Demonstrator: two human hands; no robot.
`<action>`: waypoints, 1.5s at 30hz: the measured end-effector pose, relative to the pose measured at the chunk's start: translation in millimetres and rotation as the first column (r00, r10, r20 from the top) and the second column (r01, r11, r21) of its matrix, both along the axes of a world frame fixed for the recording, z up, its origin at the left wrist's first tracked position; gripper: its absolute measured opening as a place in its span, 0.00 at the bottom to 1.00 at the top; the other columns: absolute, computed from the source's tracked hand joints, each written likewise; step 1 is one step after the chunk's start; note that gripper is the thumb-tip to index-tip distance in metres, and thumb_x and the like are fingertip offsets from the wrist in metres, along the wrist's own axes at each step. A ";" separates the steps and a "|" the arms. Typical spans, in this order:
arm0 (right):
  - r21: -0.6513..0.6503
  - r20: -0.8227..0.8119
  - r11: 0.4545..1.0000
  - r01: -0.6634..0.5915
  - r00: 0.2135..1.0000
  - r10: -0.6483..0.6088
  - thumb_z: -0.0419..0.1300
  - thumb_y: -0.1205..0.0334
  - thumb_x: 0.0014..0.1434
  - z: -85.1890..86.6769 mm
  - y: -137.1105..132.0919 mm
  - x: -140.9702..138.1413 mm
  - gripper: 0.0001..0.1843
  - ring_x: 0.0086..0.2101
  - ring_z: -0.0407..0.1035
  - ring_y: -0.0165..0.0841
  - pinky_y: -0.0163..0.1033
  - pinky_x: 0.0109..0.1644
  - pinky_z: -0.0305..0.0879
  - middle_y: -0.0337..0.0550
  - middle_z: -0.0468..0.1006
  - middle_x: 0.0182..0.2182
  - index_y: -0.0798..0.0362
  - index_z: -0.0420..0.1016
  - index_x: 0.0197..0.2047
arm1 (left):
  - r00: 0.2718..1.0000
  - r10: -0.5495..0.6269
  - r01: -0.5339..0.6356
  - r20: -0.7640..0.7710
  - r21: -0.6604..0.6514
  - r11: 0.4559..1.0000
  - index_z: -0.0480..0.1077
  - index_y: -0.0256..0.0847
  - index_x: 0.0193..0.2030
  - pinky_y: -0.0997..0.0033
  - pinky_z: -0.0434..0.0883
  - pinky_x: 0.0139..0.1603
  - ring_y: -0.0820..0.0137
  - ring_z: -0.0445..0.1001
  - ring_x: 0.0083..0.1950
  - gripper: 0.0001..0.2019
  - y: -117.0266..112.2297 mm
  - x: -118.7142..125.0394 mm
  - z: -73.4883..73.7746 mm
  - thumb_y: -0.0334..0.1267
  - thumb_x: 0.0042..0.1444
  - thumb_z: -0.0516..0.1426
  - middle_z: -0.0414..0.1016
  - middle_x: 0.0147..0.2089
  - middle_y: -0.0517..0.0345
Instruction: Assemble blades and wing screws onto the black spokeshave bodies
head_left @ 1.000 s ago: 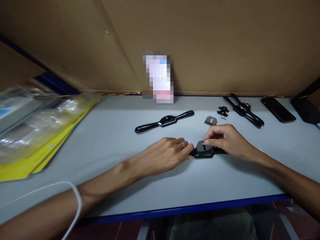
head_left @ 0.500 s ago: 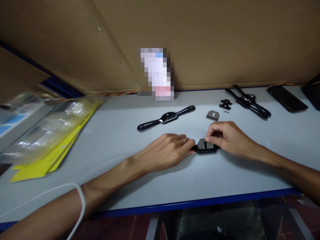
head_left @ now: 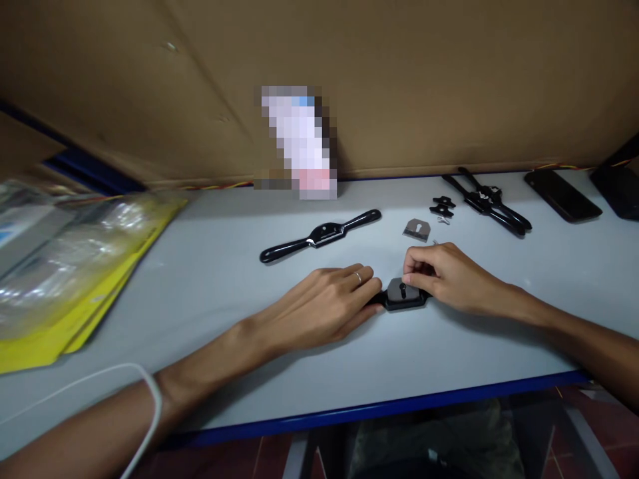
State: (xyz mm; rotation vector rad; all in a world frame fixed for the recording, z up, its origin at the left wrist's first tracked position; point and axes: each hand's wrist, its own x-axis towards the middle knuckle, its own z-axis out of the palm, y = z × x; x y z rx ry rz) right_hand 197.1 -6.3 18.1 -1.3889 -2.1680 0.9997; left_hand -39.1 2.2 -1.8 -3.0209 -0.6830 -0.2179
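Note:
A black spokeshave body (head_left: pixel 407 305) lies on the table in front of me, with a grey slotted blade (head_left: pixel 396 289) on its middle. My left hand (head_left: pixel 332 299) is closed around its left handle, which the fingers mostly cover. Thumb and fingertips of my right hand (head_left: pixel 439 273) are pinched at the upper edge of the blade, beside its dark slot. This hand hides much of the right handle. Behind the hands lie a second grey blade (head_left: pixel 417 229) and another black spokeshave body (head_left: pixel 327 233).
Small black clamp pieces (head_left: pixel 442 206) and a little screw (head_left: pixel 443 220) lie farther back. To their right are crossed spokeshaves (head_left: pixel 489 199) and a black phone (head_left: pixel 563 195). Clear plastic bags (head_left: pixel 74 259) on yellow sheets (head_left: pixel 94 318) cover the left side. A cardboard wall (head_left: pixel 424 86) stands behind.
The view has turned slightly right, so everything appears a little farther left. Both hands keep nearly the same grip on the spokeshave and its blade.

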 end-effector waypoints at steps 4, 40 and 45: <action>-0.001 0.009 1.000 -0.014 1.000 0.014 0.60 0.68 0.61 0.1 0.4 0.4 0.10 0.24 0.61 0.27 0.37 0.32 0.54 0.33 0.71 0.22 0.52 0.69 0.27 | 1.000 0.017 -0.016 0.017 -0.050 0.999 0.68 0.38 0.41 0.69 0.64 0.28 0.72 0.65 0.29 0.17 0.7 -0.6 -0.5 0.43 0.72 0.43 0.68 0.34 0.58; 0.485 -0.034 0.794 0.368 0.914 -0.403 0.57 0.60 0.64 14.5 41.7 47.4 0.19 0.23 0.57 0.27 0.38 0.32 0.52 0.35 0.67 0.19 0.52 0.65 0.22 | 0.992 0.016 0.000 0.126 -0.123 0.992 0.65 0.39 0.42 0.68 0.67 0.32 0.69 0.69 0.32 0.12 3.1 -2.3 -7.0 0.42 0.71 0.46 0.71 0.36 0.56; 0.537 0.211 0.802 0.261 0.879 -0.428 0.58 0.69 0.59 3.4 61.1 74.5 0.06 0.28 0.66 0.31 0.38 0.35 0.56 0.39 0.76 0.27 0.52 0.76 0.36 | 0.989 -0.006 0.024 0.150 -0.114 0.993 0.66 0.39 0.43 0.68 0.67 0.31 0.70 0.70 0.32 0.13 3.1 -3.2 -5.3 0.43 0.72 0.45 0.70 0.36 0.56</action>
